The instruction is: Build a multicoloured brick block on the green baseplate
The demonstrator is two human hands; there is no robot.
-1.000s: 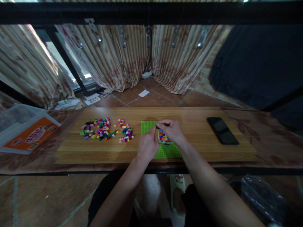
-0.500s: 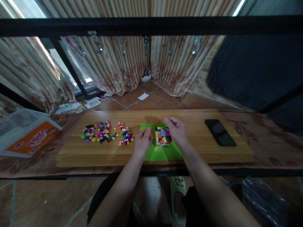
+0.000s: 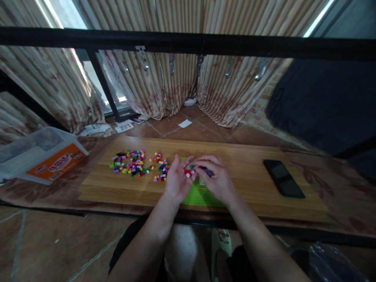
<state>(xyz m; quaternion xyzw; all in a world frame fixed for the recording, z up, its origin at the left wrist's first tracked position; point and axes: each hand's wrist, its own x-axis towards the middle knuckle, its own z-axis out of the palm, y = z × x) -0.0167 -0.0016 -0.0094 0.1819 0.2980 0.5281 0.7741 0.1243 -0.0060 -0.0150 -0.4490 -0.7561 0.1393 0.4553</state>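
My left hand is turned palm up, fingers stretched out, with a few small toy bricks in red, white and green lying in it. Over that palm, my right hand pinches at a small brick beside the left fingers; its exact shape is too small to tell. Below both hands lies a green studded baseplate. A block built of coloured bricks stands on it, mostly hidden behind my right hand.
Loose coloured bricks lie in two heaps, a larger one and a smaller one, left on the wooden board. A black phone lies right. A clear plastic tub with an orange label stands far left.
My hands parted from the brick block, then came together again just above it. My left hand turned palm up, showing small bricks. The camera view has tilted and shifted slightly.
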